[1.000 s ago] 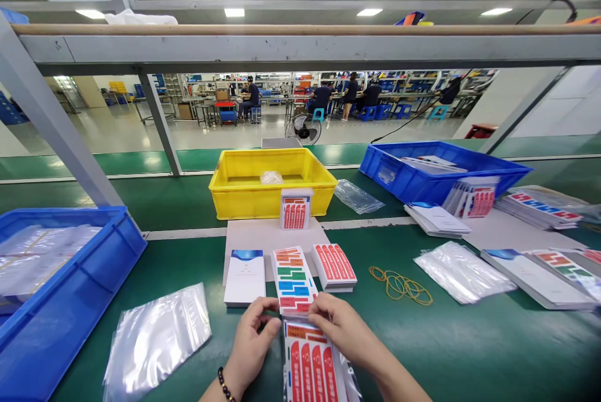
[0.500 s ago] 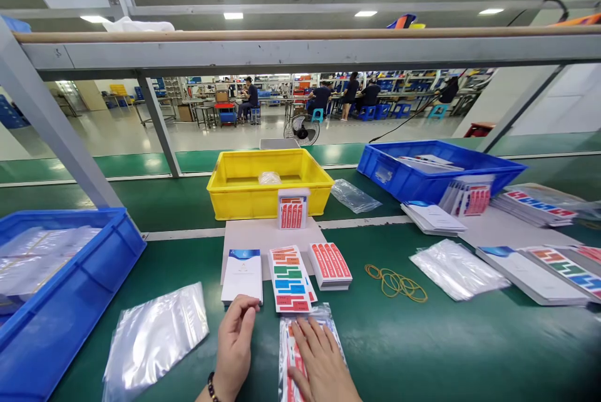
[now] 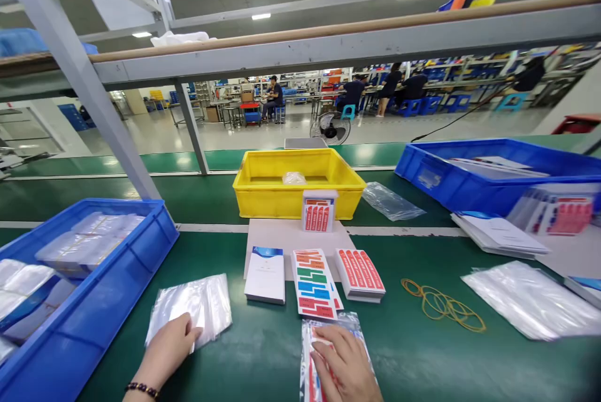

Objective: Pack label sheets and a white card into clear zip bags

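Note:
My left hand is on the near edge of a stack of clear plastic bags, its fingers curled and closed at the top bag. A dark bead bracelet is on that wrist. My right hand rests on a clear bag with red-and-white printed cards inside, fingers loosely extended over it, nothing gripped. Just beyond lie a stack of white booklets with a blue top, sheets with coloured blocks and a stack of red-striped cards.
A yellow bin stands behind a pale board, with a filled pack upright before it. Blue bins stand left and right. Rubber bands and more plastic bags lie right. A shelf beam crosses above.
My left hand has moved left, from near the white booklets to the stack of plastic bags. My right hand stays on the bagged cards, its fingers slightly more bent. The view has turned left and tilted.

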Demonstrator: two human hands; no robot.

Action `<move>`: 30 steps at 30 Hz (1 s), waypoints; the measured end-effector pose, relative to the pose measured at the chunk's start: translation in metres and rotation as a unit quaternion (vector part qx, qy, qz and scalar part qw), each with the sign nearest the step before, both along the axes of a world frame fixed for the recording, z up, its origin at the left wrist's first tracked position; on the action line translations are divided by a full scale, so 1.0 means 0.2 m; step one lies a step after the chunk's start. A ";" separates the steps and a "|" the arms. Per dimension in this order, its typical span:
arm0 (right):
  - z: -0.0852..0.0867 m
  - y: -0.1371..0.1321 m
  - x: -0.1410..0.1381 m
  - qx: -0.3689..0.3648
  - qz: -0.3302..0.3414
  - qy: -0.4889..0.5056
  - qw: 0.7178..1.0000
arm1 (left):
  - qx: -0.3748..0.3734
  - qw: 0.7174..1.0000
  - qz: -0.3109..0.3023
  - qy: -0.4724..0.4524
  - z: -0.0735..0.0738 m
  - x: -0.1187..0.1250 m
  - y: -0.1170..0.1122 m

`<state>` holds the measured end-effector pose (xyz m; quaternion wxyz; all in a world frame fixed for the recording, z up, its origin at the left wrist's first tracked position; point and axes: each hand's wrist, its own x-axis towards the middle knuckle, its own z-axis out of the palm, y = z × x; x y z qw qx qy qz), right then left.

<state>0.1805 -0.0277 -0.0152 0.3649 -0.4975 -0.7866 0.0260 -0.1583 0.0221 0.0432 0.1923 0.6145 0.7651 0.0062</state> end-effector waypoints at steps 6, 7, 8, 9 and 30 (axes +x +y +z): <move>0.08 0.02 -0.16 -0.127 0.083 0.094 0.984 | 0.037 0.996 -0.035 -0.077 0.00 0.13 -0.06; 0.10 0.02 -0.19 -0.169 0.097 0.115 0.974 | 0.042 0.992 -0.043 -0.114 0.01 0.18 -0.08; 0.11 0.02 -0.23 -0.215 0.106 0.139 0.961 | 0.046 0.986 -0.051 -0.152 0.02 0.23 -0.10; 0.11 0.03 -0.26 -0.262 0.113 0.161 0.945 | 0.041 0.981 -0.058 -0.183 0.02 0.29 -0.12; 0.19 0.05 -0.32 -0.235 0.090 0.081 0.964 | 0.032 0.855 -0.019 -0.517 -0.08 0.69 -0.15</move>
